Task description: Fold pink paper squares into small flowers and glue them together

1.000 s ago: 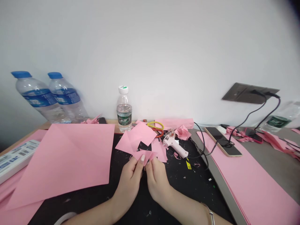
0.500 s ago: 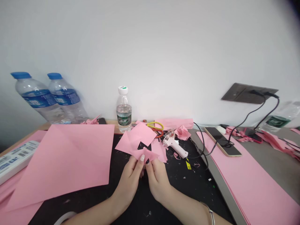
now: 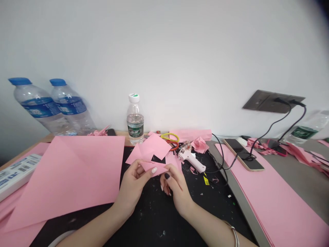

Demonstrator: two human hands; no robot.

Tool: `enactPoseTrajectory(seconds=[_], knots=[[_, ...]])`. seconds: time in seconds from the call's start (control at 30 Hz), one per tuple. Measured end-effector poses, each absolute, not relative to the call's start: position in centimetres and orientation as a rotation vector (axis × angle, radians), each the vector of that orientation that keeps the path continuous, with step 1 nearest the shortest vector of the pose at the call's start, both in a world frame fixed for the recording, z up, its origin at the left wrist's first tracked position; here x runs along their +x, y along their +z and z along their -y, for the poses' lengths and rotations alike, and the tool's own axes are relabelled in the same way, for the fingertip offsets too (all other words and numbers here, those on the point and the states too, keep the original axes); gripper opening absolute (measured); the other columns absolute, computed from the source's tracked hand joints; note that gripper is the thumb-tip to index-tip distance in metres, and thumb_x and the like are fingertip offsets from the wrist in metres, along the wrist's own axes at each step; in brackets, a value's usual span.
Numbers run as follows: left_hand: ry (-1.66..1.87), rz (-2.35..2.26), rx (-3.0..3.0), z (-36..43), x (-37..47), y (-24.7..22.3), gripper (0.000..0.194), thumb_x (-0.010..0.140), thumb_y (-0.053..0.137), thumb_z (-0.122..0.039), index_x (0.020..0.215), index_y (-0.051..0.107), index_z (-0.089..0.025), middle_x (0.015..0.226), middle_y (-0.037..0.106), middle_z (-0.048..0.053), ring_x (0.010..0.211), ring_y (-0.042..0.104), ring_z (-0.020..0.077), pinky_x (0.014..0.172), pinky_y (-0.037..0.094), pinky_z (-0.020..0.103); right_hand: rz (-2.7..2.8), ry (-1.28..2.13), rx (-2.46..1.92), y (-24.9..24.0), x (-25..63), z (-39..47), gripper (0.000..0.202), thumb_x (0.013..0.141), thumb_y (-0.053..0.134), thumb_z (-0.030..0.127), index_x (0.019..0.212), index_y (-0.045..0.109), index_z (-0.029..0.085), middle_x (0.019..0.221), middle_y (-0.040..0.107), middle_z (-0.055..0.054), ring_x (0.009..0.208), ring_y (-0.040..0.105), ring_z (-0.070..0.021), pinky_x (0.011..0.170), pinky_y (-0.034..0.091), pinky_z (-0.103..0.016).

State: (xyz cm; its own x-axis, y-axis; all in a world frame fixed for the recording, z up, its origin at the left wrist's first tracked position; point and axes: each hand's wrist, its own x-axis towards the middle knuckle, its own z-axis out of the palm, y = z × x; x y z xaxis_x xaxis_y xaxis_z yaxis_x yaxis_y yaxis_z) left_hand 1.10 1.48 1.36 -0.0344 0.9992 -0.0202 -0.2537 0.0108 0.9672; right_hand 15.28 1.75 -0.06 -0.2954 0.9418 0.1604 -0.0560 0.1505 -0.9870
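Observation:
A small folded piece of pink paper [image 3: 154,168] is held above the black mat. My left hand [image 3: 132,185] pinches its left part, the thumb lying along the near edge and the fingers behind. At the paper's right tip is my right hand [image 3: 177,187], with its index finger bent against the tip and its thumb just below; the other fingers curl underneath. Loose pink paper pieces [image 3: 154,145] lie right behind the held one. To the right of them rests a pale pink glue gun [image 3: 192,160] with a black cord.
A large pink sheet [image 3: 77,171] and a white box [image 3: 19,175] are on the left. Against the wall stand a small water bottle [image 3: 135,123] and two blue-capped bottles [image 3: 73,106]. A phone [image 3: 244,154] lies on pink sheets [image 3: 280,195] at right, with cables from a wall socket [image 3: 272,102].
The folded paper has been turned and flattened into a wider shape. My left hand has shifted left along it, and my right hand has loosened and moved slightly right.

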Motion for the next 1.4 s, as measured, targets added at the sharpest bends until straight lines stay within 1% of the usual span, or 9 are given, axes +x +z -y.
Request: enactPoseTrajectory(seconds=[0.13, 0.23, 0.33, 0.43, 0.6, 0.93, 1.07, 1.2, 1.4], knots=[[1.311, -1.068, 0.900, -1.7, 0.9, 1.2, 0.037, 0.074, 0.069, -0.025, 0.102, 0.045, -0.021, 0.082, 0.071, -0.001, 0.082, 0.068, 0.0177, 0.076, 0.054, 0.031, 1.408, 1.314, -1.011, 0.1, 15.4, -2.1, 0.023, 0.083, 0.053, 0.038, 0.094, 0.044, 0.020, 0.057, 0.048, 0.007, 0.040, 0.038, -0.0075, 0.038, 0.029, -0.019], [1.284, -1.082, 0.877, -1.7, 0.9, 1.1, 0.061, 0.073, 0.070, -0.025, 0.122, 0.033, -0.024, 0.080, 0.073, 0.000, 0.081, 0.070, 0.0197, 0.075, 0.056, 0.034, 1.385, 1.319, -1.091, -0.1, 15.2, -2.4, 0.021, 0.083, 0.054, 0.039, 0.086, 0.044, 0.020, 0.053, 0.048, 0.007, 0.037, 0.037, -0.0066, 0.036, 0.027, -0.018], [1.263, -1.078, 0.908, -1.6, 0.9, 1.3, 0.072, 0.073, 0.070, -0.025, 0.132, 0.028, -0.023, 0.078, 0.074, 0.001, 0.080, 0.071, 0.0199, 0.077, 0.056, 0.035, 1.351, 1.336, -1.092, -0.4, 15.1, -2.6, 0.023, 0.084, 0.053, 0.040, 0.079, 0.045, 0.020, 0.052, 0.050, 0.007, 0.035, 0.036, -0.0060, 0.035, 0.026, -0.018], [1.226, -1.085, 0.912, -1.6, 0.8, 1.4, 0.064, 0.074, 0.069, -0.025, 0.129, 0.037, -0.019, 0.077, 0.075, 0.002, 0.081, 0.071, 0.0194, 0.079, 0.055, 0.033, 1.331, 1.351, -1.065, -0.4, 15.1, -2.6, 0.023, 0.084, 0.054, 0.039, 0.076, 0.045, 0.020, 0.052, 0.051, 0.007, 0.034, 0.037, -0.0060, 0.035, 0.026, -0.018], [1.160, -1.082, 0.903, -1.8, 0.6, 1.1, 0.039, 0.075, 0.067, -0.023, 0.110, 0.052, -0.017, 0.087, 0.075, 0.004, 0.087, 0.069, 0.0186, 0.081, 0.055, 0.031, 1.326, 1.343, -1.063, -0.3, 15.3, -2.7, 0.025, 0.084, 0.055, 0.039, 0.073, 0.044, 0.020, 0.050, 0.052, 0.007, 0.033, 0.037, -0.0059, 0.034, 0.026, -0.018], [1.124, -1.072, 0.961, -1.8, 0.6, 1.2, 0.022, 0.076, 0.067, -0.028, 0.092, 0.063, -0.015, 0.091, 0.074, 0.006, 0.089, 0.068, 0.0197, 0.082, 0.054, 0.031, 1.326, 1.340, -1.058, -0.4, 15.5, -2.8, 0.026, 0.083, 0.057, 0.040, 0.072, 0.045, 0.020, 0.048, 0.052, 0.007, 0.033, 0.037, -0.0058, 0.034, 0.026, -0.018], [1.095, -1.127, 1.021, -1.8, 0.6, 1.2, 0.022, 0.077, 0.065, -0.032, 0.092, 0.065, -0.015, 0.086, 0.073, 0.006, 0.077, 0.069, 0.0185, 0.068, 0.055, 0.027, 1.323, 1.314, -1.097, -0.5, 15.7, -2.9, 0.026, 0.081, 0.058, 0.039, 0.070, 0.045, 0.020, 0.047, 0.053, 0.007, 0.032, 0.037, -0.0057, 0.034, 0.026, -0.017], [1.096, -1.150, 1.122, -1.8, 0.6, 1.2, 0.024, 0.078, 0.063, -0.034, 0.093, 0.065, -0.015, 0.068, 0.068, 0.002, 0.061, 0.065, 0.0155, 0.050, 0.048, 0.021, 1.324, 1.309, -1.120, -0.7, 15.9, -3.1, 0.028, 0.079, 0.061, 0.041, 0.069, 0.045, 0.020, 0.046, 0.052, 0.007, 0.032, 0.037, -0.0059, 0.033, 0.026, -0.017], [1.095, -1.136, 1.169, -1.9, 0.6, 1.3, 0.025, 0.079, 0.062, -0.033, 0.094, 0.065, -0.014, 0.062, 0.065, 0.001, 0.058, 0.061, 0.0146, 0.049, 0.046, 0.022, 1.334, 1.336, -1.112, -0.6, 15.9, -3.3, 0.027, 0.079, 0.060, 0.041, 0.071, 0.046, 0.020, 0.046, 0.051, 0.008, 0.032, 0.036, -0.0056, 0.033, 0.026, -0.017]])
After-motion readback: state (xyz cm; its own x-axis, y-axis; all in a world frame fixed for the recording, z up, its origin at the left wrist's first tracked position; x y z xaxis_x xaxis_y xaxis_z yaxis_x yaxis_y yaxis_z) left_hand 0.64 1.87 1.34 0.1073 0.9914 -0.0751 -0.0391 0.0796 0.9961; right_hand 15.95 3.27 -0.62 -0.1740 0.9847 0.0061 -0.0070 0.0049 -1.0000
